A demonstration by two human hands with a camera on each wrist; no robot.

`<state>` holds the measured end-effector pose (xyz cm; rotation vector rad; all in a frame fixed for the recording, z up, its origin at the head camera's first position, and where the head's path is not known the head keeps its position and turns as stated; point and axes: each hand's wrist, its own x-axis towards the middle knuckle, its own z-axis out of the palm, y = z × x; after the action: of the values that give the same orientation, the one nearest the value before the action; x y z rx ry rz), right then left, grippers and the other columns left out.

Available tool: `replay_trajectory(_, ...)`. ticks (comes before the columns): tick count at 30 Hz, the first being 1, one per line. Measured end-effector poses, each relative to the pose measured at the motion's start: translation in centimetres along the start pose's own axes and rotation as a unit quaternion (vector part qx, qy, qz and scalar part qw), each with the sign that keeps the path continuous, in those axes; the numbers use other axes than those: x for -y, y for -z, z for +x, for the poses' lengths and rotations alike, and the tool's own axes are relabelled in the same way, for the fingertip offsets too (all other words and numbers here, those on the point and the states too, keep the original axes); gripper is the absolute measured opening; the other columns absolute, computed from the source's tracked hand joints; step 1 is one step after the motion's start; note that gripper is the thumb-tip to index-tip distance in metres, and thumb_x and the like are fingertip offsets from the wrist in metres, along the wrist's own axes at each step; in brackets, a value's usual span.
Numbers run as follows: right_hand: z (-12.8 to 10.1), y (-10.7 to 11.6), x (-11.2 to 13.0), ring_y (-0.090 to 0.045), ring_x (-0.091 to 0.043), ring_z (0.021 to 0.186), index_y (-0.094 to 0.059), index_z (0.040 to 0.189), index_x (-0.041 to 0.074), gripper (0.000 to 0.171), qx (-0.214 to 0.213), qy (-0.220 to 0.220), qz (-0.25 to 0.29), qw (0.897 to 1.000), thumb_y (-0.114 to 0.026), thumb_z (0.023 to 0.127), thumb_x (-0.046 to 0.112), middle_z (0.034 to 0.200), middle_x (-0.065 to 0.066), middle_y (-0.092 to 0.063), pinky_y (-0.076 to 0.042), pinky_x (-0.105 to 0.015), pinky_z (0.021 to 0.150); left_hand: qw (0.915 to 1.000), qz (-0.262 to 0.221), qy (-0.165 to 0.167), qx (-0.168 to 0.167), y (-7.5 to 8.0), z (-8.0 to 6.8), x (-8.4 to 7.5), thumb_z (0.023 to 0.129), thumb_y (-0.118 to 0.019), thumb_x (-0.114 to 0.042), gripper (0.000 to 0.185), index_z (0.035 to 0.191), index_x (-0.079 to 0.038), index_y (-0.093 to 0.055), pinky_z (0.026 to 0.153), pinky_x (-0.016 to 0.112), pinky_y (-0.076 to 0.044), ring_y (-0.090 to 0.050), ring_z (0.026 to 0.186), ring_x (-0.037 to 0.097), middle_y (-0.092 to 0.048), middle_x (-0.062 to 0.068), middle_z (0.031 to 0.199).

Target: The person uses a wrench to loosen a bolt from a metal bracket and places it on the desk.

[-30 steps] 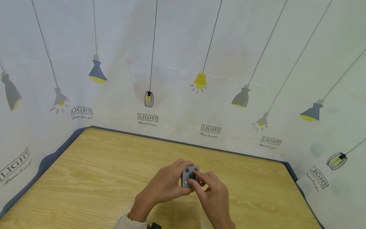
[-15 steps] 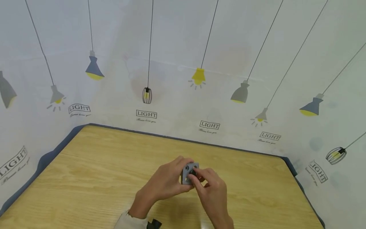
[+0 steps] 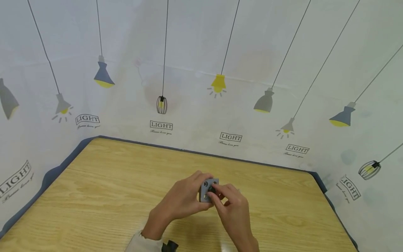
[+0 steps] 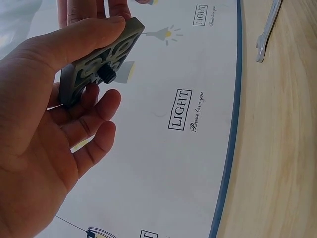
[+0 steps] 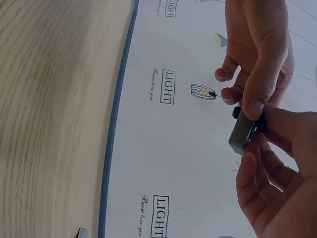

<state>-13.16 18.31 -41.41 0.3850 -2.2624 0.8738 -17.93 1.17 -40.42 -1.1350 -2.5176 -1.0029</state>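
Above the table, my left hand (image 3: 184, 197) grips a small grey plate with holes (image 3: 203, 196) by its edges, thumb on one side and fingers on the other. My right hand (image 3: 234, 210) pinches the head of a black bolt (image 3: 211, 189) at the face of the plate, between thumb and forefinger; the fingertips cover most of it. In the left wrist view the ridged end of the bolt (image 4: 107, 74) sticks out of the plate's recessed back (image 4: 89, 69). A second dark round piece (image 3: 206, 184) sits in the plate's upper left corner.
A light grey wrench-like tool (image 4: 267, 32) lies on the wooden table (image 4: 277, 148). A tip of some metallic thing (image 5: 82, 232) shows at the bottom of the right wrist view. White sheeting (image 3: 195, 115) printed with lamps surrounds the table's far edges.
The head view has tilted slightly. My right thumb and forefinger have shifted a little around the bolt head and now cover more of it. The left hand keeps its grip on the plate.
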Motion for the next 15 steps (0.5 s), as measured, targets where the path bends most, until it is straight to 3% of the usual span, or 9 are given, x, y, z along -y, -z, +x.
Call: replay_trajectory(15, 0.06, 0.10, -0.27, -0.060, -0.002, 0.069, -0.076, 0.099, 0.009, 0.021, 0.011, 0.002, 0.018, 1.000, -0.082, 0.079, 0.009, 0.082, 0.004, -0.066, -0.045, -0.015, 0.053, 1.0000, 0.001, 0.000, 0.005, -0.13, 0.08, 0.09, 0.081, -0.082, -0.034, 0.060, 0.131, -0.014, -0.055, 0.069, 0.019, -0.049, -0.054, 0.081, 0.003, -0.057, -0.005, 0.105)
